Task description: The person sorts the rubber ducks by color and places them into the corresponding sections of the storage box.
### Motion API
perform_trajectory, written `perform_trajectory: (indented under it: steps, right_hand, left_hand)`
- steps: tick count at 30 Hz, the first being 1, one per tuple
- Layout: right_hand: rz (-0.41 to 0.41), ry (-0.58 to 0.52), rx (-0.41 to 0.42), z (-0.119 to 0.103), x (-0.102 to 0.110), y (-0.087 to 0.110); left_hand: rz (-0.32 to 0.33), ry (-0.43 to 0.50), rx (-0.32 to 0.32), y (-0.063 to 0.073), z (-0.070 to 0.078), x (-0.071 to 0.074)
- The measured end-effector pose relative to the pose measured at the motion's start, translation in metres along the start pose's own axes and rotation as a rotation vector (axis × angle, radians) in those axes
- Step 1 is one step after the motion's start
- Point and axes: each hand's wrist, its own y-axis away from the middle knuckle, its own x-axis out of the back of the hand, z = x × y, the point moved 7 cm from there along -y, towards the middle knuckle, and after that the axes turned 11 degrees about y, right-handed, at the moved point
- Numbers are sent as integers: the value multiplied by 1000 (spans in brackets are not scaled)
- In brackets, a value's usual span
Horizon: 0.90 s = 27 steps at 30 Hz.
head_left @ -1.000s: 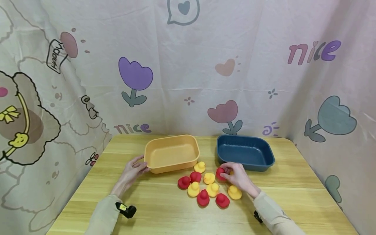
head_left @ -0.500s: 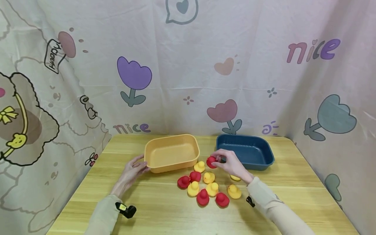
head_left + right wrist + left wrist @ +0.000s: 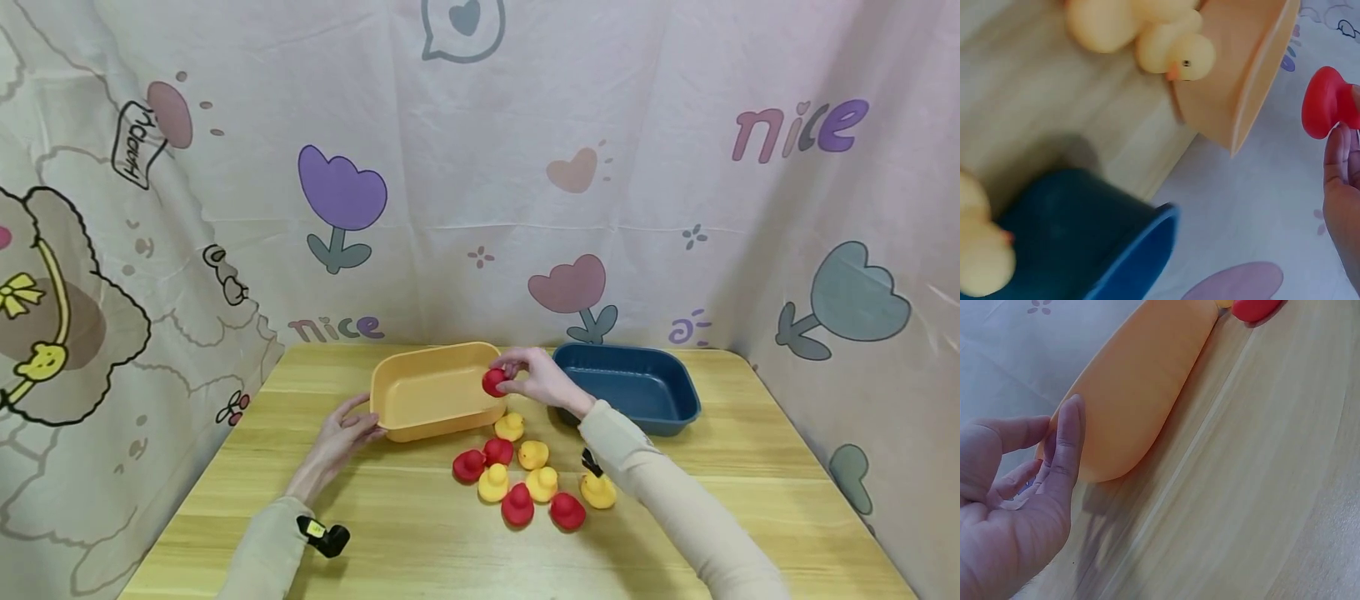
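Pale cloth printed with tulips, hearts and the word "nice" hangs behind and on both sides of my light wooden table, with folds and shadow at the far right corner. My right sleeve crosses the table and hides part of what lies beneath it, and its small black camera overlaps the rightmost yellow duck. My right hand covers a bit of the near left corner of the blue tub, which sits at the far right. From the right wrist, that hand is cut off by the edge, and a blurred yellow duck beside the blue tub is cropped too. From the left wrist, the far end of the orange tub runs out at the top, along with most of a red shape there. With my right thumb and fingers I pinch a red duck, held up at the right end of the orange tub; I cannot tell whether it is inside the rim. My left hand grips that tub's near left corner, thumb and fingers on either side of the rim, well apart from the pinched duck. On the near side of the tubs, loose red and yellow ducks lie grouped on the wood.
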Motion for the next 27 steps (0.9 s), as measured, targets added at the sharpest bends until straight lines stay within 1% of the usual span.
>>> perform_trajectory:
  steps: [4,8,14,17,21,25,27]
  right_hand:
    - [-61,4,-9,-6,-11,-25]
    - [-120,-17,-42,-8,-21,-46]
    - [-151,-66,-75,-7,-36,-75]
    - [-151,-82,-94,-4,-46,-87]
    - [-155,-104,-146,1,-64,-99]
    - [-177,-149,-193,2,-84,-108]
    - [-188,-161,-210,2,-93,-111]
  left_hand:
    - [5,7,7,0,-1,1]
    - [0,7,7,0,-1,1]
    - [5,-3,3,-3,0,0]
    - [2,-11,11,-5,-2,-2]
    - [-5,-7,14,-6,-2,-4]
    - [7,11,14,-5,0,-3]
    - [4,6,12,-4,1,-3]
